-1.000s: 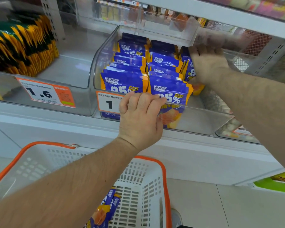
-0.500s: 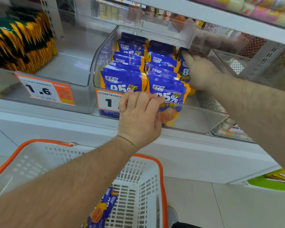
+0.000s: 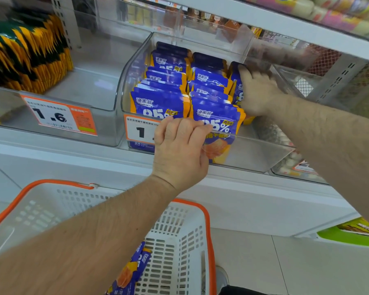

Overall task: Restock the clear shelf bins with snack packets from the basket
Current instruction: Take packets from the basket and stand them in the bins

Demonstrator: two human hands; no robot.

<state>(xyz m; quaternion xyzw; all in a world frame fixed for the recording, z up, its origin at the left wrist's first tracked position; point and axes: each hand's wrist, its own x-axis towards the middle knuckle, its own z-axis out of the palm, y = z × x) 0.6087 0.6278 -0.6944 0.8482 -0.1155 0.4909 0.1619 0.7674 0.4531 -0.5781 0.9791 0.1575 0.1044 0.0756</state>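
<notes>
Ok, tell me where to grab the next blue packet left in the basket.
Pinch the upper edge of the blue packet, coming from above through the open top of the basket. It leans against the basket's wall under the left forearm, so the flat top edge is likely easiest for fingers.

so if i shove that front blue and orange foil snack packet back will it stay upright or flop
The front blue and orange foil snack packet looks thin and flexible, so it would probably bend. It is likely light. Its neighbours and the clear plastic bin front should keep it from tipping far.
</notes>
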